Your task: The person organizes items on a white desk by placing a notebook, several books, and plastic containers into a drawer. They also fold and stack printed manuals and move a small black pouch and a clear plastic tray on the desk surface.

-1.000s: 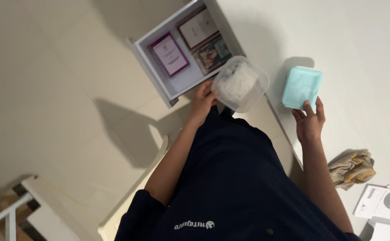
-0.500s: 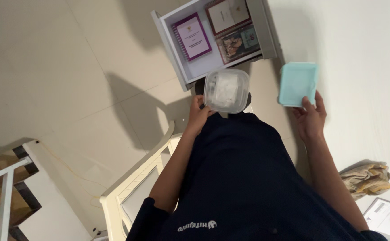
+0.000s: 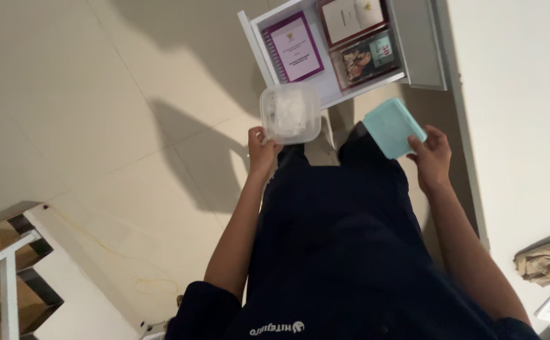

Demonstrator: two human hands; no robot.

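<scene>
Pale floor tiles (image 3: 98,94) spread below me, with the white desk (image 3: 521,94) on my right and its open drawer (image 3: 413,56) ahead, holding a purple notebook (image 3: 295,47), a booklet (image 3: 350,17) and a photo card (image 3: 364,60). My left hand (image 3: 261,150) grips the tub (image 3: 290,114) by its near edge; it is clear, rounded-square plastic with something whitish inside. My right hand (image 3: 434,156) pinches the lid (image 3: 393,127), a flat matte teal square, tilted. To do this well, I judge I should level the tub, square the lid's corners over the rim and press evenly around. A crumpled cloth (image 3: 549,259) lies on the desk.
</scene>
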